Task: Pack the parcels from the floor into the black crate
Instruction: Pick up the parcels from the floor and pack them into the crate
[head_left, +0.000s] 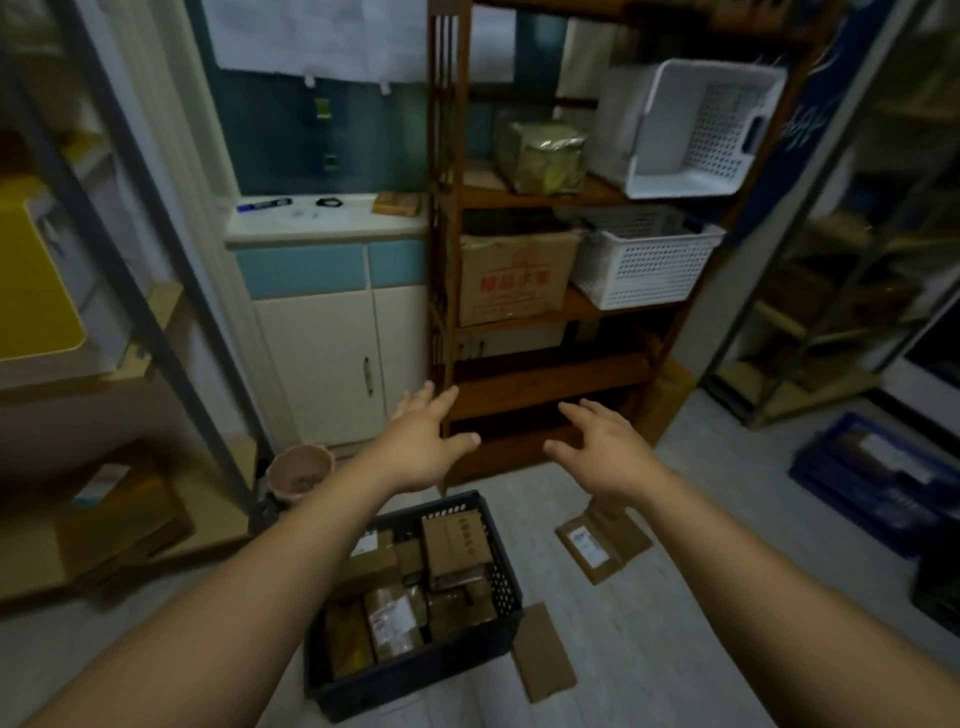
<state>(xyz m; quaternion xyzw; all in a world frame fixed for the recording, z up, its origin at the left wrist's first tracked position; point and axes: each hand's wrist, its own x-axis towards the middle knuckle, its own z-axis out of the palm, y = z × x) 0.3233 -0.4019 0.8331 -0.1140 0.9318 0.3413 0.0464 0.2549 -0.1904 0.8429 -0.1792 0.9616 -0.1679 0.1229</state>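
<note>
The black crate (506, 582) stands on the pale floor below my arms, filled with several brown cardboard parcels (454, 545). A flat brown parcel with a white label (602, 545) lies on the floor to the crate's right, partly under my right forearm. Another flat brown parcel (543, 652) lies against the crate's near right corner. My left hand (423, 449) and my right hand (602, 449) are stretched forward above the crate, palms down, fingers spread, holding nothing.
A wooden shelf unit (449, 260) with white baskets (644, 265) and a carton (511, 280) stands ahead. A white cabinet (322, 364) is to its left, with a pink pot (298, 473) on the floor. A blue crate (878, 480) sits at right. Metal racks flank both sides.
</note>
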